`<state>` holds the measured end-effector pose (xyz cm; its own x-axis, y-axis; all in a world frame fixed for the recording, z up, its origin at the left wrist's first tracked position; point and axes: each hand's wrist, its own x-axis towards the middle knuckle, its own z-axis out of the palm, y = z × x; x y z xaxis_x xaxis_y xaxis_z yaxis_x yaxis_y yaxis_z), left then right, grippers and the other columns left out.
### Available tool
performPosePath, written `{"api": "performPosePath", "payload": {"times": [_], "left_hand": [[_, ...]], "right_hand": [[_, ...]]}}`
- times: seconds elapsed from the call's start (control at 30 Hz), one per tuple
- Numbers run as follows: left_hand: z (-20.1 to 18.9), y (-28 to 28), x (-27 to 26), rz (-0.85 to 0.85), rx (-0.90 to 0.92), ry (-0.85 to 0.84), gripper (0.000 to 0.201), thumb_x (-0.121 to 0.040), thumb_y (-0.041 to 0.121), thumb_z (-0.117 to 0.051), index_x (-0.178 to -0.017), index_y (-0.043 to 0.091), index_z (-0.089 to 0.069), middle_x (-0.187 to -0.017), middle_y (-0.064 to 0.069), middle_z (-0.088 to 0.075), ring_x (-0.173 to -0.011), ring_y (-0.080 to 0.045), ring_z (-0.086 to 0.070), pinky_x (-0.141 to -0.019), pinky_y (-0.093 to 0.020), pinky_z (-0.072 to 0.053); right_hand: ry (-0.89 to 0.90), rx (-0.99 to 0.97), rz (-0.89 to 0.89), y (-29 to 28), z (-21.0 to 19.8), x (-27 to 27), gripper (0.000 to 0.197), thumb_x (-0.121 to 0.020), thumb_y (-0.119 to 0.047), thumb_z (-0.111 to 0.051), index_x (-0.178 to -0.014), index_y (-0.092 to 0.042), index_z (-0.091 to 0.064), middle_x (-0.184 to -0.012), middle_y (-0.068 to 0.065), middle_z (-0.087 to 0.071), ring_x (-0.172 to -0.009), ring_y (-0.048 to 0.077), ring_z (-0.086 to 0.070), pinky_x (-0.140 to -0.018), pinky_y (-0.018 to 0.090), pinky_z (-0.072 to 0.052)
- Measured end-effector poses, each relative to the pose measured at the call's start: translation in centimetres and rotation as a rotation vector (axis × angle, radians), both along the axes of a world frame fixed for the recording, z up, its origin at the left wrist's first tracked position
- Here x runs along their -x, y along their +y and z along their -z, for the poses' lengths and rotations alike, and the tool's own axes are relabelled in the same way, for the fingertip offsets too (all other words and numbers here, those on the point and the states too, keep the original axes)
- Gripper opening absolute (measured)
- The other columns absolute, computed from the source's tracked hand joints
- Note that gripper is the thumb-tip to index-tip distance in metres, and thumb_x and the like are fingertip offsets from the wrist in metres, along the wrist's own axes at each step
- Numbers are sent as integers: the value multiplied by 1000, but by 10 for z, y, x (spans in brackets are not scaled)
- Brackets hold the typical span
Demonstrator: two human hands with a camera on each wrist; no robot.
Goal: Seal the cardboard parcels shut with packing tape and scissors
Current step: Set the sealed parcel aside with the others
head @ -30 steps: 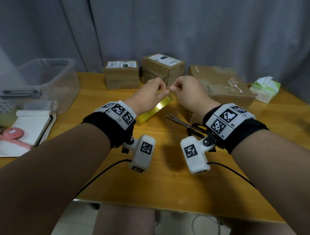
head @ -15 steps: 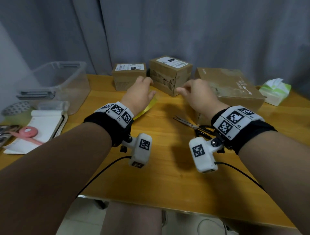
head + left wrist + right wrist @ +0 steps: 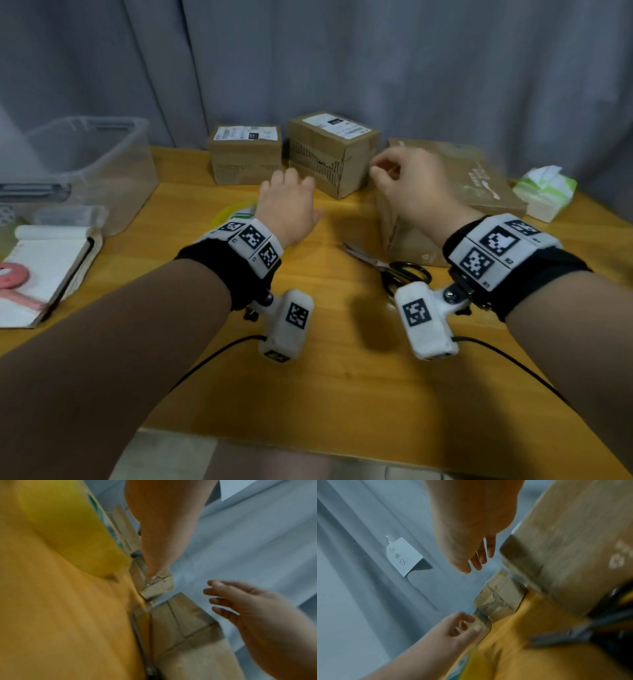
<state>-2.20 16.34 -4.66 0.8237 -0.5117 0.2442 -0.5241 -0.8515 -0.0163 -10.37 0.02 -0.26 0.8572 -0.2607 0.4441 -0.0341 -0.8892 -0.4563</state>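
Three cardboard parcels stand at the table's back: a small one (image 3: 245, 154), a middle one (image 3: 332, 150) and a large flat one (image 3: 472, 178). My left hand (image 3: 291, 178) reaches forward with straight fingers, their tips at the middle parcel (image 3: 500, 599); it holds nothing. My right hand (image 3: 380, 168) hovers at that parcel's right corner, fingers loosely curled and empty. The yellow tape roll (image 3: 236, 214) lies flat on the table behind my left wrist, partly hidden. The black-handled scissors (image 3: 387, 267) lie in front of the large parcel, under my right wrist.
At the left stand a clear plastic bin (image 3: 89, 154), an open notebook (image 3: 44, 260) and a pink tape ring (image 3: 10, 274). A tissue pack (image 3: 544, 192) sits at the far right. A grey curtain hangs behind the wooden table (image 3: 342, 377).
A second ago both hands held the yellow tape roll up between them. The roll now lies on the table, and both empty hands have moved forward to the middle parcel.
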Motion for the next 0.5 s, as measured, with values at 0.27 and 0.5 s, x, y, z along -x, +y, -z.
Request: {"api": "performPosePath", "payload": {"times": [0.27, 0.5], "left_hand": [[-45, -94, 22, 213, 377, 351, 56, -96, 46, -44, -136, 7, -38, -134, -17, -41, -118, -31, -48, -98, -36, -38], [-29, -115, 32, 112, 622, 873, 58, -94, 56, -41, -125, 8, -51, -118, -10, -60, -95, -29, -65, -71, -34, -58]], "right_hand": [[197, 12, 442, -102, 2, 33, 51, -91, -39, -53, -133, -10, -47, -132, 19, -49, -124, 38, -41, -102, 42, -34], [117, -831, 376, -124, 23, 55, 76, -82, -58, -61, -133, -4, -48, -125, 3, -54, -110, 24, -50, -88, 36, -40]]}}
